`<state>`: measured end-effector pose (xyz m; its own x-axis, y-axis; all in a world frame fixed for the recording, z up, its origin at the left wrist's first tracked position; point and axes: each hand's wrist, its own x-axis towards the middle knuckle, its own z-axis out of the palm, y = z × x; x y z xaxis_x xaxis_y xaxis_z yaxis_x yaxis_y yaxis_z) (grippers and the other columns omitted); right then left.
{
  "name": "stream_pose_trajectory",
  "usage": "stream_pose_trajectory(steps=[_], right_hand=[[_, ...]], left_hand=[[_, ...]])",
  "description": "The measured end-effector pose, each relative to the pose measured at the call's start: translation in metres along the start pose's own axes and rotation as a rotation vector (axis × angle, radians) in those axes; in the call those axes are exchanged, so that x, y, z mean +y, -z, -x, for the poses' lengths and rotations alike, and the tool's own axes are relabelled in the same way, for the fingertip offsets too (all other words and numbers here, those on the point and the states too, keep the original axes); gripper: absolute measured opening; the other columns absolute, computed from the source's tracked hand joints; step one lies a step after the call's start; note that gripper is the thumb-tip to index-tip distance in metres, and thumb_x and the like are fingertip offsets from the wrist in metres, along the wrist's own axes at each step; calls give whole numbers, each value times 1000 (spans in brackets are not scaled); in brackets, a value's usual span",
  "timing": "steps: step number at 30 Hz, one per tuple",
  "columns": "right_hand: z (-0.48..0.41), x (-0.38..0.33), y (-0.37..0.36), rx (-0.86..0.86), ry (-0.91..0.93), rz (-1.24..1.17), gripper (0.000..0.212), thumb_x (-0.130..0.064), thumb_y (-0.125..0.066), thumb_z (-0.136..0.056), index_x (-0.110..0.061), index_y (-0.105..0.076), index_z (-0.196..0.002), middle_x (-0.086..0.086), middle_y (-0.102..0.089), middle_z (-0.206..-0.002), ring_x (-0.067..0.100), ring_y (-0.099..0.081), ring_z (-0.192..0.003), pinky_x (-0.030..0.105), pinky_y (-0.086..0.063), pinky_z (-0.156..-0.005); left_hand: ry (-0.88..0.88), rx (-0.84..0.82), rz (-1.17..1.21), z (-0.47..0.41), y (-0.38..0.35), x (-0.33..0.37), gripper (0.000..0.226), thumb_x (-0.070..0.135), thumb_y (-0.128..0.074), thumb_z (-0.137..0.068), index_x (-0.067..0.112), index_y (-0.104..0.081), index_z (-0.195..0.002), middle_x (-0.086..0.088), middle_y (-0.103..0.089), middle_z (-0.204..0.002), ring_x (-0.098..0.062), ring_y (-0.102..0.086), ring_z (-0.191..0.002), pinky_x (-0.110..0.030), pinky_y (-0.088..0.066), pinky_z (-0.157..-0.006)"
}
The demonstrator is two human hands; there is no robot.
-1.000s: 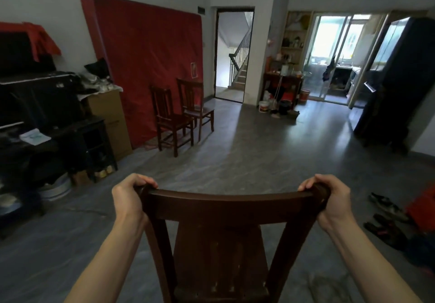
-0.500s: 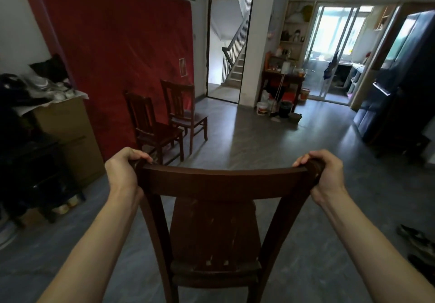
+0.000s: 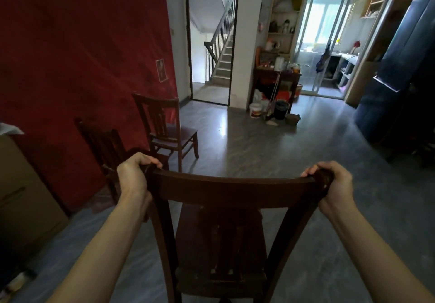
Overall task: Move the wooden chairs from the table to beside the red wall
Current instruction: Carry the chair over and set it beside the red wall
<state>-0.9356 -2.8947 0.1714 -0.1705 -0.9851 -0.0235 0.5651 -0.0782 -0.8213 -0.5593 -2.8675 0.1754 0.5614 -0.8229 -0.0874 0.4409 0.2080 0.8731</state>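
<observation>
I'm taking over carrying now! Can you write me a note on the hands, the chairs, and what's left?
Left hand grips the left end of the top rail of the held chair; right hand grips the right end.
Done: the near chair and far chair stand beside the red wall.
Left: set the held chair down next to them. The table is out of view, so I cannot tell if more remain.

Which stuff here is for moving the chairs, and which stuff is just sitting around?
For the job: carried chair, left hand and right hand gripping its top rail, near chair and far chair beside the red wall.
Just lying about: white bucket, black bucket, brown box, cluttered side table.
</observation>
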Motion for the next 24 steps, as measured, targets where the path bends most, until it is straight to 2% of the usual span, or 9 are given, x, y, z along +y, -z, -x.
stream_pose_trajectory(steps=[3,5,7,11,14,17,20,24], right_hand=[[-94,31,-22,-3,-11,0,49,-13,-41,-90,-14,-61,-46,3,-56,-51,18,-62,-51,26,-53,-61],[-155,50,-34,14,-23,3,52,-13,-41,-91,-16,-62,-44,2,-56,-50,17,-62,-50,23,-53,-58],[-210,67,-49,40,-16,-3,54,-14,-40,-92,-17,-62,-43,2,-57,-49,17,-62,-50,23,-53,-56],[-308,93,-85,75,1,30,52,-13,-41,-92,-13,-61,-44,6,-56,-50,20,-62,-52,25,-52,-57],[-366,119,-105,108,28,56,47,-12,-43,-88,-11,-62,-45,8,-58,-50,22,-62,-52,29,-52,-59],[-415,154,-122,146,72,68,42,-12,-45,-84,-10,-62,-46,9,-59,-50,22,-62,-51,27,-53,-57],[-454,200,-136,191,120,85,48,-7,-40,-87,-10,-63,-45,8,-59,-49,22,-62,-50,26,-53,-55],[-485,251,-147,220,126,179,50,-4,-36,-88,-10,-65,-47,10,-62,-51,22,-63,-53,30,-52,-60]], left_hand=[[16,-4,-5,-94,-39,-22,18,15,-51,-56,17,-59,-40,-3,-61,-53,-17,-57,-50,-30,-50,-62],[32,-6,-19,-155,-65,-37,22,13,-50,-59,18,-58,-39,-2,-59,-51,-15,-57,-47,-27,-51,-57],[45,-30,-13,-215,-90,-46,24,11,-48,-61,18,-57,-40,-2,-58,-51,-16,-56,-47,-27,-51,-56],[51,-36,-36,-326,-125,-64,26,10,-46,-63,18,-56,-40,-3,-58,-51,-22,-54,-55,-34,-49,-65],[41,-59,-61,-400,-142,-78,28,10,-46,-63,19,-57,-39,0,-59,-50,-19,-57,-54,-35,-49,-70],[60,-99,-48,-473,-149,-101,24,10,-47,-59,19,-57,-39,0,-57,-48,-17,-58,-50,-33,-50,-67],[91,-136,-48,-542,-147,-124,12,16,-51,-50,17,-56,-39,-2,-56,-48,-19,-57,-50,-29,-52,-64],[137,-151,-85,-607,-132,-148,16,15,-46,-55,11,-56,-42,-7,-56,-49,-25,-57,-56,-28,-52,-68]])
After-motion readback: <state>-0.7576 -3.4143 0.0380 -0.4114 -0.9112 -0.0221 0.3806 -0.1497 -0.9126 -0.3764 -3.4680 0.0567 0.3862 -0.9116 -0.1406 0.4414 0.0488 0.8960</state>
